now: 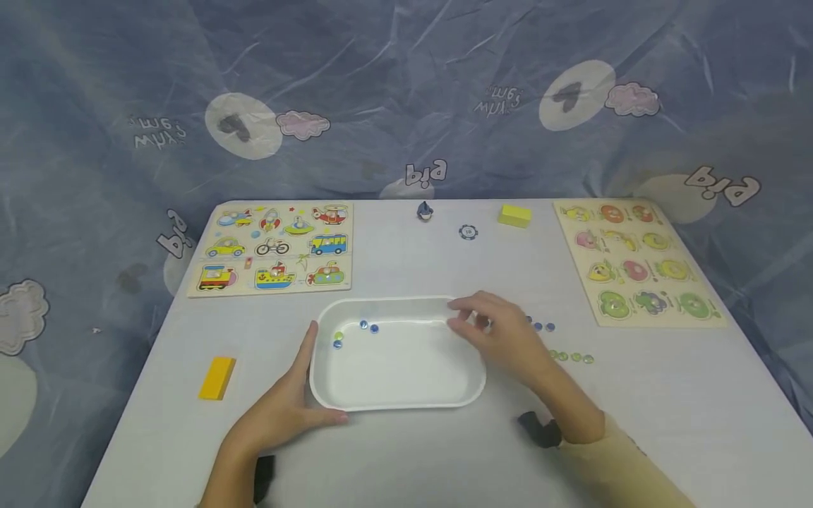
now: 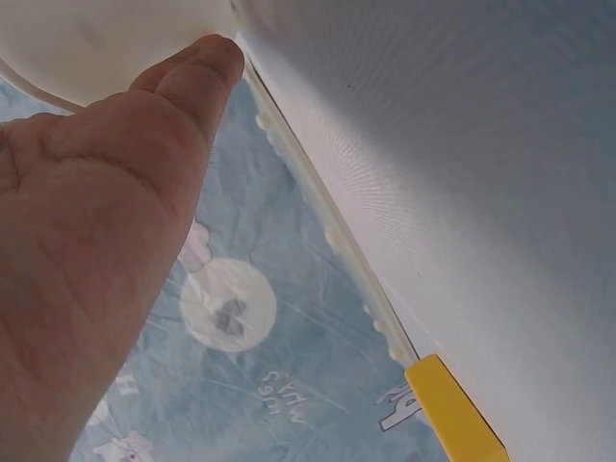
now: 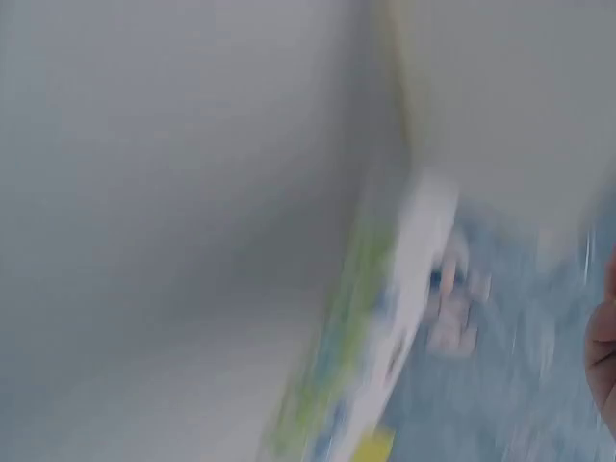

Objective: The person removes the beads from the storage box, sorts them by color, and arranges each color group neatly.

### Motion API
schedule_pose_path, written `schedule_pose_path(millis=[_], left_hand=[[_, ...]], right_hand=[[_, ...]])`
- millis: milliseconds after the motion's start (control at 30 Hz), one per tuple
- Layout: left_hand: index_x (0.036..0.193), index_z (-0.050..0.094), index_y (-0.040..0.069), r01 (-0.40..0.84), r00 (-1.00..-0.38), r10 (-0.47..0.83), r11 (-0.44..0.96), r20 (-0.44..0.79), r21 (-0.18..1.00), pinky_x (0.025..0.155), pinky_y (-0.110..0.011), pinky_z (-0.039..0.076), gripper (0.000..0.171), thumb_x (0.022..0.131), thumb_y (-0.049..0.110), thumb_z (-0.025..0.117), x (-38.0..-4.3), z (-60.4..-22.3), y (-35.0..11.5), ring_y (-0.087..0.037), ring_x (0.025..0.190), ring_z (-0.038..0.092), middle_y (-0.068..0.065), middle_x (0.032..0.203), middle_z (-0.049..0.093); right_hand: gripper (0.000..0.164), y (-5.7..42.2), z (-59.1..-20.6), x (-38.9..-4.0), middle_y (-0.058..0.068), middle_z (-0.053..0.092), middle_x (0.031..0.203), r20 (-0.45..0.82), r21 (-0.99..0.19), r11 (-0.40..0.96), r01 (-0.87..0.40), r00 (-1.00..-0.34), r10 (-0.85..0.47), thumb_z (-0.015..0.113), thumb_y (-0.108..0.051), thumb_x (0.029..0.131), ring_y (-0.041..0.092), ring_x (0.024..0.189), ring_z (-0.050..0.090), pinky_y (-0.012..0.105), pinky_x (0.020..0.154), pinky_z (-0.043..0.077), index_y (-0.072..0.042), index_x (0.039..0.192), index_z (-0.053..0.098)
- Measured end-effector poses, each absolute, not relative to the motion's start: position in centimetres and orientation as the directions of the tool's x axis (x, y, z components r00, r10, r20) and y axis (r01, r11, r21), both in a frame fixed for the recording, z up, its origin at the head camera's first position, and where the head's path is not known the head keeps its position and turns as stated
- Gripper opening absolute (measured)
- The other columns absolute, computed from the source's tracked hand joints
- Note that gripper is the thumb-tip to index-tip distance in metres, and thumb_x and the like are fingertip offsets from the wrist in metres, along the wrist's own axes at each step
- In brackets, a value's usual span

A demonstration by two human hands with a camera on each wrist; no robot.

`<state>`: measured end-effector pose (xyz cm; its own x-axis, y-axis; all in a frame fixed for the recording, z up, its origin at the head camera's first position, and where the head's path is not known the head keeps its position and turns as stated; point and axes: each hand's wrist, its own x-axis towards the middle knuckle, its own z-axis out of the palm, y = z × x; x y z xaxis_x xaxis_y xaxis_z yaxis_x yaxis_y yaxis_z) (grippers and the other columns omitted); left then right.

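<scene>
A white tray [image 1: 406, 367] lies on the table before me. Toward its left end sit a few small glass beads, blue ones [image 1: 374, 329] and a green one [image 1: 339, 336]. My left hand [image 1: 286, 402] rests against the tray's left front corner, fingers along the left side and thumb by the front edge. Over the tray's right end is my right hand [image 1: 498, 331], thumb and forefinger bent and apart, with nothing visible between them. Beside that hand, to the right, lie a row of blue beads [image 1: 538, 327] and a row of green beads [image 1: 576, 357], partly hidden.
A vehicle puzzle board [image 1: 298, 240] lies back left, a fruit puzzle board [image 1: 625, 247] back right. Between them stand a small blue figurine [image 1: 425, 211], a poker chip [image 1: 468, 232] and a yellow block [image 1: 514, 216]. An orange-yellow block [image 1: 217, 378] lies left of the tray.
</scene>
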<state>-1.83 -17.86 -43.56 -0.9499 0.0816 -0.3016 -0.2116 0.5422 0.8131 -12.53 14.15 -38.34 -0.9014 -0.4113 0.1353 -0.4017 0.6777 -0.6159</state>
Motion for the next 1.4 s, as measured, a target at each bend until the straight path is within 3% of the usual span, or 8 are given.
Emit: schedule_pose_path(millis=[233,500,733,933,1100,1233,1400], left_hand=[[0.148,-0.013,0.042,-0.192,-0.955,0.092,0.529,-0.281,0.826,0.116,-0.056,0.017,0.137,0.054,0.049,0.088,-1.8,-43.6,-17.9,-0.020,0.148,0.009,0.013,0.159,-0.004],[0.146,-0.013,0.046,-0.161,-0.963,0.099,0.533,-0.250,0.831,0.115,-0.055,0.020,0.135,0.055,0.049,0.087,-1.9,-43.7,-17.9,-0.021,0.147,0.012,0.012,0.160,-0.002],[0.145,-0.013,0.047,-0.160,-0.963,0.099,0.539,-0.251,0.827,0.116,-0.054,0.020,0.135,0.055,0.050,0.087,-1.9,-43.6,-17.9,-0.019,0.147,0.012,0.012,0.159,-0.002],[0.145,-0.014,0.047,-0.167,-0.962,0.097,0.536,-0.257,0.827,0.116,-0.054,0.019,0.137,0.053,0.050,0.088,-2.0,-43.5,-17.8,-0.019,0.148,0.012,0.012,0.159,-0.003],[0.145,-0.014,0.047,-0.161,-0.963,0.103,0.527,-0.251,0.835,0.117,-0.054,0.018,0.137,0.054,0.049,0.088,-1.9,-43.5,-18.0,-0.019,0.147,0.011,0.012,0.159,-0.003],[0.146,-0.014,0.045,-0.167,-0.960,0.106,0.528,-0.260,0.832,0.117,-0.053,0.018,0.136,0.055,0.050,0.087,-1.8,-43.5,-18.0,-0.019,0.147,0.012,0.013,0.159,-0.003],[0.146,-0.014,0.045,-0.162,-0.959,0.119,0.521,-0.259,0.838,0.118,-0.052,0.018,0.135,0.057,0.049,0.087,-1.7,-43.4,-18.2,-0.017,0.147,0.011,0.013,0.159,-0.002]], right_hand=[[0.026,7.5,-40.3,-10.9,-0.023,0.057,0.082,0.050,-0.601,0.679,-0.421,-0.868,-0.494,0.070,-0.036,0.084,0.002,0.067,0.051,0.017,0.058,0.045,-0.030,0.109,0.069],[0.026,4.5,-41.7,-10.9,-0.018,0.059,0.079,-0.008,-0.658,0.663,-0.356,-0.877,-0.480,0.070,-0.036,0.084,0.002,0.061,0.051,0.018,0.058,0.044,-0.026,0.108,0.070],[0.023,4.9,-38.5,-9.1,-0.023,0.056,0.077,0.021,-0.596,0.662,-0.454,-0.833,-0.552,0.068,-0.038,0.084,0.000,0.059,0.049,0.017,0.057,0.043,-0.030,0.105,0.070],[0.020,6.5,-32.7,-8.4,-0.027,0.055,0.078,0.068,-0.502,0.664,-0.555,-0.790,-0.609,0.069,-0.039,0.084,-0.002,0.063,0.047,0.015,0.056,0.042,-0.033,0.104,0.069],[0.023,6.2,-30.7,-10.5,-0.022,0.059,0.082,0.097,-0.544,0.623,-0.562,-0.779,-0.619,0.070,-0.033,0.085,0.003,0.069,0.051,0.020,0.058,0.047,-0.029,0.107,0.070],[0.025,4.5,-32.8,-13.1,-0.020,0.062,0.085,0.007,-0.584,0.630,-0.511,-0.780,-0.626,0.069,-0.033,0.085,0.006,0.069,0.054,0.021,0.059,0.049,-0.030,0.110,0.069],[0.030,2.1,-35.6,-14.7,-0.017,0.064,0.088,-0.107,-0.559,0.646,-0.519,-0.728,-0.677,0.069,-0.036,0.085,0.006,0.074,0.056,0.021,0.065,0.048,-0.027,0.113,0.069]])
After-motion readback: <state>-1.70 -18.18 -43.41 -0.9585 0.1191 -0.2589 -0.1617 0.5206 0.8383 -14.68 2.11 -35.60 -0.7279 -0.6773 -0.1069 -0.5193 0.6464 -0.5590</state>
